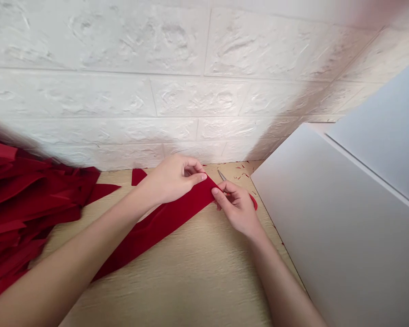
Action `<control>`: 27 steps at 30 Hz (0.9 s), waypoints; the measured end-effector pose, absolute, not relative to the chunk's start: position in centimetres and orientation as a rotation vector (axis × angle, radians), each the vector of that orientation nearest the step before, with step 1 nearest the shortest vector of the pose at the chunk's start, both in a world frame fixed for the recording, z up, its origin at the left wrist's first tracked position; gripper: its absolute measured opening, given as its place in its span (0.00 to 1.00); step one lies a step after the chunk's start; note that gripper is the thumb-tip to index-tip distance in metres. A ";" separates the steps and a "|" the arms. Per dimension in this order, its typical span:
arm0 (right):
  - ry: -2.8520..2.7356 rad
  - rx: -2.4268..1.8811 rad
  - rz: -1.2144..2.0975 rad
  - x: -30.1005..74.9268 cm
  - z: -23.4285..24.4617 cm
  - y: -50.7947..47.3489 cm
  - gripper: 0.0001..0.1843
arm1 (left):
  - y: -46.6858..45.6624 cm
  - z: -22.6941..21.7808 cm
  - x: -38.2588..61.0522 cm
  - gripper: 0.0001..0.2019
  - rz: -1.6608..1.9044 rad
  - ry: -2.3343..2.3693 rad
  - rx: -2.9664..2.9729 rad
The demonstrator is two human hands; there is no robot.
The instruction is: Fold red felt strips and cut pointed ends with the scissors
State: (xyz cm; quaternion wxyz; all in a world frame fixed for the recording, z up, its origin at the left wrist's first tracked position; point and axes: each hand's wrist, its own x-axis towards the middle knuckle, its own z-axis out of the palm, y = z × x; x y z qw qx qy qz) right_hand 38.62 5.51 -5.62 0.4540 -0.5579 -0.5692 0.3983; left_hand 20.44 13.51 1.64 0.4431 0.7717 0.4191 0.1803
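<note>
A long strip of red felt [163,218] lies slantwise on the pale wooden table [197,272]. My left hand [172,179] pinches the strip's far end between thumb and fingers. My right hand [236,204] is closed on the same end from the right, and a red scissors handle [254,202] shows under its fingers. The scissors' metal blade tip [221,175] pokes out beyond the hand toward the wall.
A heap of red felt strips [20,204] fills the table's left side. White boards [344,218] lean at the right. A white brick wall [157,91] stands close behind. Small red clippings [241,170] dot the far table corner.
</note>
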 end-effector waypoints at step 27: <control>-1.593 -1.383 0.797 38.0 -5.2 4.5 0.19 | 11.3 -0.3 19.7 0.08 0.667 1.179 2.167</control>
